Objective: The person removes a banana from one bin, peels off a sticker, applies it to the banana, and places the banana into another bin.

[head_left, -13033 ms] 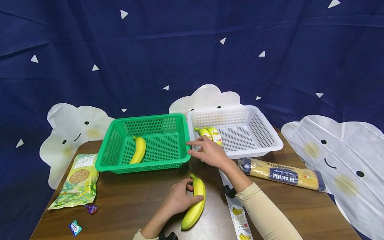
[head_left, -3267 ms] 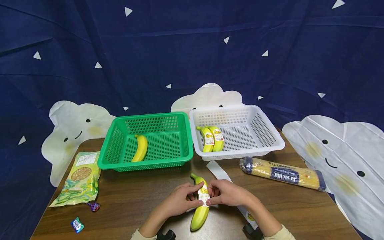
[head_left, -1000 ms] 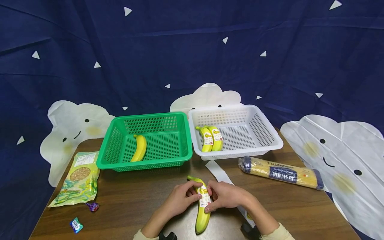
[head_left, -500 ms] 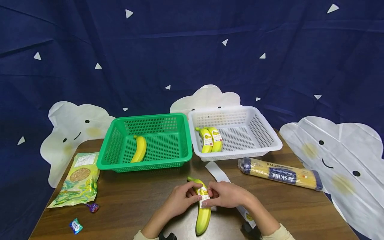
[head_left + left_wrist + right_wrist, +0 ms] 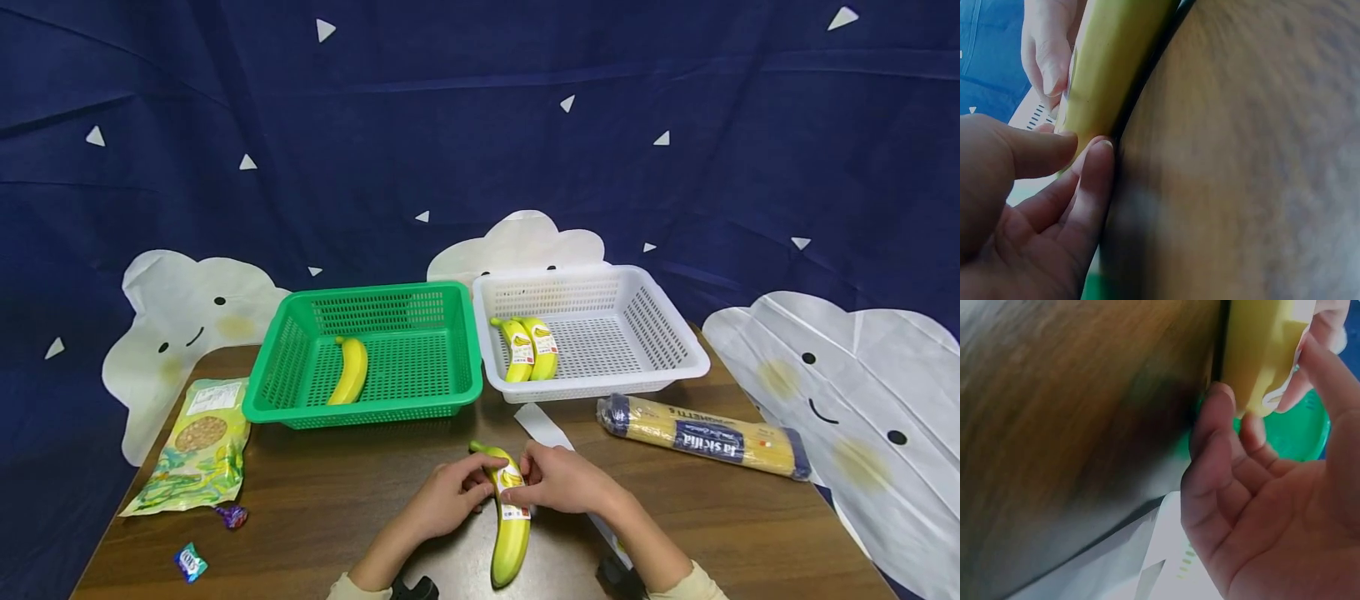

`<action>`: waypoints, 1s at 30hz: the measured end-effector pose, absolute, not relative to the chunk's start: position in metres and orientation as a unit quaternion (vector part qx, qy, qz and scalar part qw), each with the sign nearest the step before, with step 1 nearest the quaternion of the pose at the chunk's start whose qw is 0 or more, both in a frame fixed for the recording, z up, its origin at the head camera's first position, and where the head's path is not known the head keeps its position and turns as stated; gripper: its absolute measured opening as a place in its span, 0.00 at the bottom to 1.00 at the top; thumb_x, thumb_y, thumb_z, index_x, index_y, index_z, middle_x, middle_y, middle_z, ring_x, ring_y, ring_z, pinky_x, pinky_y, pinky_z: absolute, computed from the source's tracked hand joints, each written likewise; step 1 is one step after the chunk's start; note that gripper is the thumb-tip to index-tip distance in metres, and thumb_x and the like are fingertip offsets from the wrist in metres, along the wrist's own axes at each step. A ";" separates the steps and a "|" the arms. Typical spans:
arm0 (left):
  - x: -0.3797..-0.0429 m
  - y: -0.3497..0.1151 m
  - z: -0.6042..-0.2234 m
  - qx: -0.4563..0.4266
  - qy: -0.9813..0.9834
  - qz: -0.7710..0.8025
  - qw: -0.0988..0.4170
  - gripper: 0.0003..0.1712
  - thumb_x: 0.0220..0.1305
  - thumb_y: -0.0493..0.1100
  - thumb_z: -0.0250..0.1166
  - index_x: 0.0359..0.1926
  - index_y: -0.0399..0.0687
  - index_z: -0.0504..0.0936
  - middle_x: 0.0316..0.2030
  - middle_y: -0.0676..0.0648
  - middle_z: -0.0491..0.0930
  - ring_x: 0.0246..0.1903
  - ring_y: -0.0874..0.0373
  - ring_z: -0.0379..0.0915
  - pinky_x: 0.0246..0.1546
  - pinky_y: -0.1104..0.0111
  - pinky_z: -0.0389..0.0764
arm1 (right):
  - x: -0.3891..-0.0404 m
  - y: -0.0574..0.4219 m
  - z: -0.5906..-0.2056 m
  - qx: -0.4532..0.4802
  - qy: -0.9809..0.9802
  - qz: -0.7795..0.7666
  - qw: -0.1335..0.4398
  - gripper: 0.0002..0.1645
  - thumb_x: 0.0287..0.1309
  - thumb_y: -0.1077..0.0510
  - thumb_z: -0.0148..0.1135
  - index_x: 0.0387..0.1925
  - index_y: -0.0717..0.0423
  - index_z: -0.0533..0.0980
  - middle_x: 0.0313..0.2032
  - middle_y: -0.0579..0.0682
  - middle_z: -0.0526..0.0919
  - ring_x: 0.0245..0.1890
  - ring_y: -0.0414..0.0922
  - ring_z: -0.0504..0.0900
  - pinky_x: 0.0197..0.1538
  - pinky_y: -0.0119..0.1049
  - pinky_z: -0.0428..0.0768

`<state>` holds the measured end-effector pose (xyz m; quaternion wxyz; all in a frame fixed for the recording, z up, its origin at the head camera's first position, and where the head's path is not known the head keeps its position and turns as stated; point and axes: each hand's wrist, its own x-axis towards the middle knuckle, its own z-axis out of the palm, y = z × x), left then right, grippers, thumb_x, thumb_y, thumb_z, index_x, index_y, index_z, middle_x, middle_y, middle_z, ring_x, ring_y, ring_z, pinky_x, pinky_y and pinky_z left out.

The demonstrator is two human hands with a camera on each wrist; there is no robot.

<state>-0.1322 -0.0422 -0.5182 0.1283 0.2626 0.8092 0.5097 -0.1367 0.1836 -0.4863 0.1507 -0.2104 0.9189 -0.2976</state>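
Observation:
A banana (image 5: 510,554) lies on the wooden table in front of me, stem pointing away, with a white banana-picture sticker (image 5: 514,513) across its upper side. My left hand (image 5: 444,502) pinches its left flank between thumb and fingers, near the stem half. From the other side my right hand (image 5: 564,481) holds it, thumb pressed over the sticker and fingers bent along the right flank. In the right wrist view the sticker's edge (image 5: 1274,395) stands slightly lifted from the peel. The banana's plain side (image 5: 1113,62) fills the top of the left wrist view.
A strip of stickers (image 5: 543,426) runs beneath my right forearm. Behind stand a green basket (image 5: 367,414) with one banana and a white basket (image 5: 600,385) with two stickered bananas. Spaghetti (image 5: 705,436) lies right; a yellow-green bag (image 5: 198,450) and two wrapped candies (image 5: 191,562) lie left.
Thirteen seconds ago the banana was bare and my right hand hovered by the baskets; 3.3 seconds ago it bore the sticker. Lately my right thumb has shifted from the sticker's lower end up across it.

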 end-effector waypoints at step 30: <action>-0.197 -0.039 -0.432 0.330 0.884 0.243 -0.226 0.17 0.63 0.49 0.66 0.52 0.52 0.83 0.52 0.52 0.78 0.54 0.55 0.69 0.55 0.61 0.71 | -0.131 0.181 -0.487 -0.161 0.890 -0.384 0.186 0.28 0.52 0.38 0.67 0.45 0.55 0.75 0.17 0.43 0.79 0.16 0.40 0.77 0.19 0.36 0.73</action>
